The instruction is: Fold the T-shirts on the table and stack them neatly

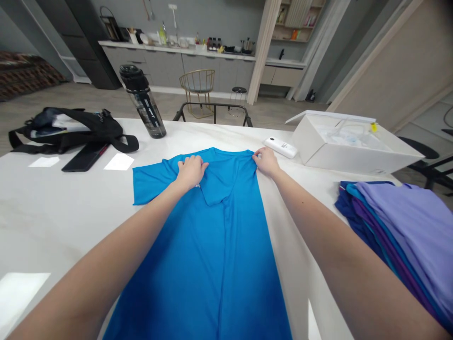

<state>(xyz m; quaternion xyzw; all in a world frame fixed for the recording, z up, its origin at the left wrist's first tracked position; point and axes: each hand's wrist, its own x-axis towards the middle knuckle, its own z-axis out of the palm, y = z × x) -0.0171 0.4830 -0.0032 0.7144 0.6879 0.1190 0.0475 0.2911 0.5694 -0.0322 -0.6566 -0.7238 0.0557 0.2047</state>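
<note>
Bright blue, short-sleeved fabric shirt point(191, 255) flat on the white tabletop point(71, 222), centre of frame; long axis runs from the bottom edge up to the collar, upper centre. Strip along its right side lies folded inward, sleeve over the chest. Both hands at the collar end: right hand point(266, 161) nearer that folded edge, thumb and fingertips pinching cloth at the shoulder corner. Left hand point(193, 171) loosely curled, touching the turned-in sleeve (cannot tell whether it grips; fingertips obscured).
</note>
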